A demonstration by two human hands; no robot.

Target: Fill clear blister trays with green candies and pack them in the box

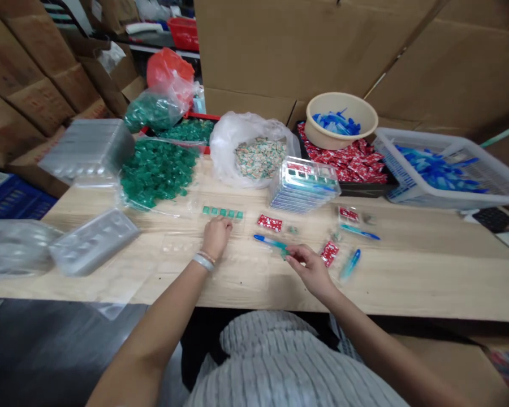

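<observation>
Green translucent chip (284, 254) pinched between thumb and fingertips of the right hand (310, 267), just beside a blue-and-clear plastic tube (270, 243); left hand (215, 237) curled downward on the pale wooden table (411, 271), its grip not discernible, just below a straight row of green square pieces (223, 212); red-and-white foil sachets (269, 223) scattered nearby; farther out, a heap of green pieces in a clear plastic bag (156, 172), a stack of clear plastic boxes (303, 183), and a round beige basin (340, 120) holding blue parts
</observation>
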